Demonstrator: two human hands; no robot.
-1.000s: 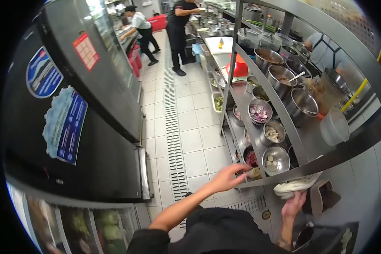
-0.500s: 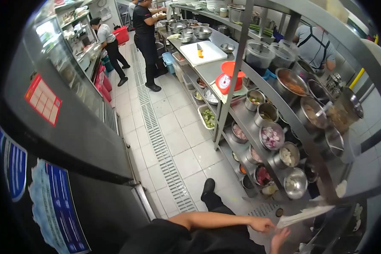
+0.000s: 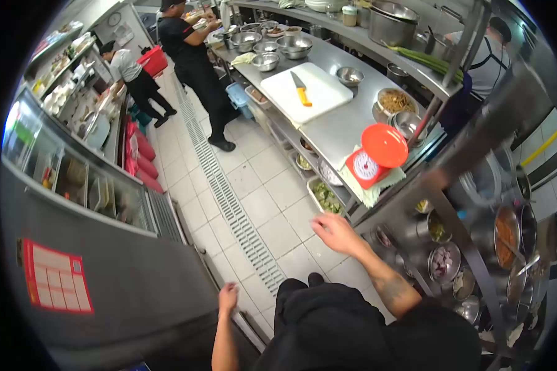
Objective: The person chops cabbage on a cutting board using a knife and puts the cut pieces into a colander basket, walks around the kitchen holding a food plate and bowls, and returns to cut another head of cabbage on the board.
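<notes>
My right hand (image 3: 335, 234) hangs over the floor beside the steel counter, fingers loosely bent and apart, holding nothing. Nearest to it is a white tub of chopped green vegetables (image 3: 326, 196) on a low shelf. My left hand (image 3: 228, 298) is low beside the dark fridge, its fingers slightly curled, with nothing visible in them. On the counter above my right hand stands a red kitchen scale (image 3: 366, 166) with a round red pan (image 3: 385, 145). Farther along, a knife with a yellow handle (image 3: 304, 96) lies on a white cutting board (image 3: 328, 93).
A tiled aisle with a drain grate (image 3: 229, 210) runs ahead. The fridge (image 3: 136, 266) lines the left. Steel racks with bowls of sliced onion (image 3: 442, 261) and sauce (image 3: 506, 234) stand at right. One person in black (image 3: 189, 62) works at the counter, another (image 3: 130, 68) at far left.
My hands have left the whitish sheet or cloth at the right and moved apart. My view has turned and come nearer to the counter with the scale and cutting board.
</notes>
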